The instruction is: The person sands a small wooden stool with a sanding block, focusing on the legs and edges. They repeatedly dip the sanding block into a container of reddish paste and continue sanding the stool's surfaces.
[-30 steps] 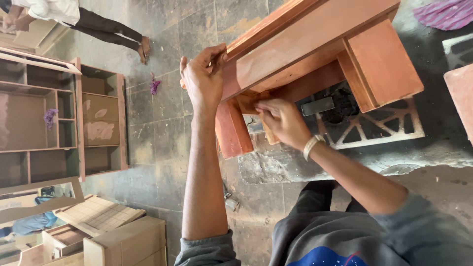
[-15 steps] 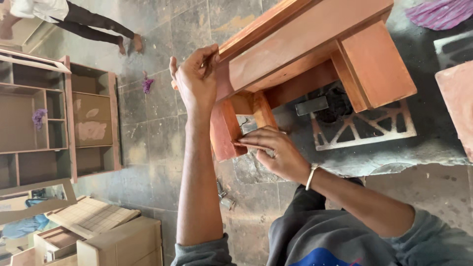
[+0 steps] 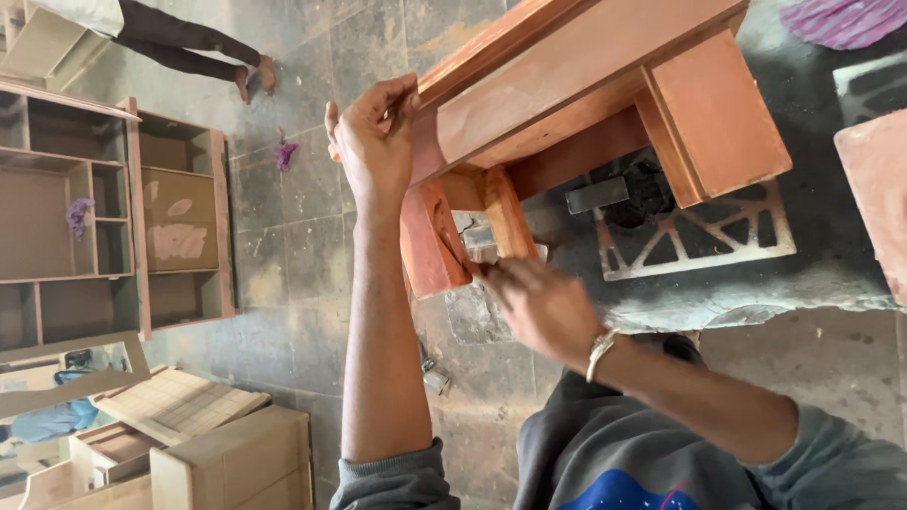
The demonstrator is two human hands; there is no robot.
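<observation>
Stone workshop floor [image 3: 283, 283], reddish wooden bench [image 3: 586, 85] lying at twelve o'clock.
Right hand [image 3: 539, 307], blurred, presses its fingers against the bench's leg [image 3: 433, 241]; whether they grasp anything I cannot tell. Left hand [image 3: 373, 146] grips the bench's top edge at eleven o'clock. Shelf unit [image 3: 104, 217] lies at nine o'clock.
</observation>
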